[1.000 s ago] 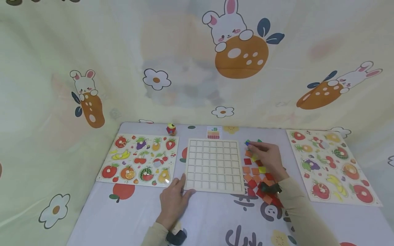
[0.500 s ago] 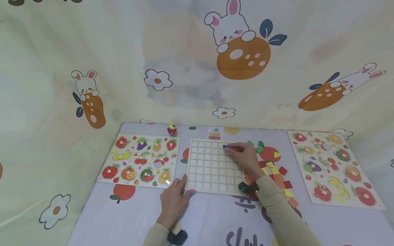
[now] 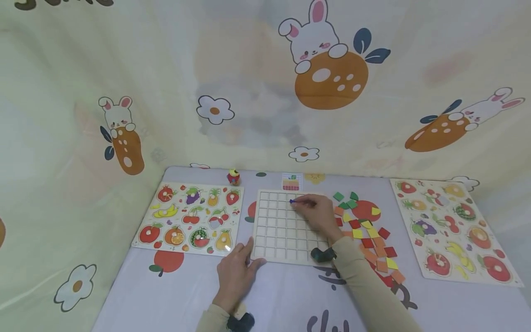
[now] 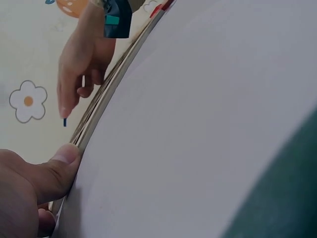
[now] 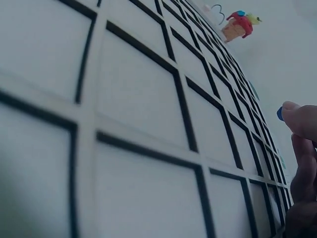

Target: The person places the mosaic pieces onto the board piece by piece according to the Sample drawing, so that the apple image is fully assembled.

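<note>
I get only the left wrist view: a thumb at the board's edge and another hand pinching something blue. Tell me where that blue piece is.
Observer: In the head view, the right hand holds the blue piece over the far part of the grid board.
Operator: Now report what lies off its far right corner.
Observer: A few loose green tiles, on the tablecloth.
Operator: And name whatever sits just past its far edge.
Observer: A small picture card, lying flat there.
</note>
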Demonstrator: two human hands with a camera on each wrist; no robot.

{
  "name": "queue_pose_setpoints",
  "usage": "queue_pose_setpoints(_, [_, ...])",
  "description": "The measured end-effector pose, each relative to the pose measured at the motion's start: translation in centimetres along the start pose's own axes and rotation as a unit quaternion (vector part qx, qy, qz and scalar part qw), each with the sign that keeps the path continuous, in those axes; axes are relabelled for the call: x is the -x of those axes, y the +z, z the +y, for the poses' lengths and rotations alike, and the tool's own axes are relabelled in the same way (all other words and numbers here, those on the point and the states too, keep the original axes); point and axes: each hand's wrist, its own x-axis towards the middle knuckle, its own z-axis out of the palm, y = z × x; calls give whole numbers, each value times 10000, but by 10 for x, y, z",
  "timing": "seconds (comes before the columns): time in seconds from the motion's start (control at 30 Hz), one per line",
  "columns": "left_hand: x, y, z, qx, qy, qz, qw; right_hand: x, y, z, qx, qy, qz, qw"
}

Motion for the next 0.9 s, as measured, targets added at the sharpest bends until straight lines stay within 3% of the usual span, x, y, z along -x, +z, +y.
queue_pose_setpoints(0.27, [-1, 0, 0, -31, -87, -16, 10000, -1, 14, -12, 165, -228, -222, 9994])
queue_pose_setpoints(0.5, [-1, 0, 0, 16, -135, -51, 9999, -7, 24, -12, 501, -21, -328, 9982])
queue_pose_setpoints(0.9, [-1, 2, -2, -20, -161, -43, 9999, -14, 27, -13, 778, -96, -390, 9962])
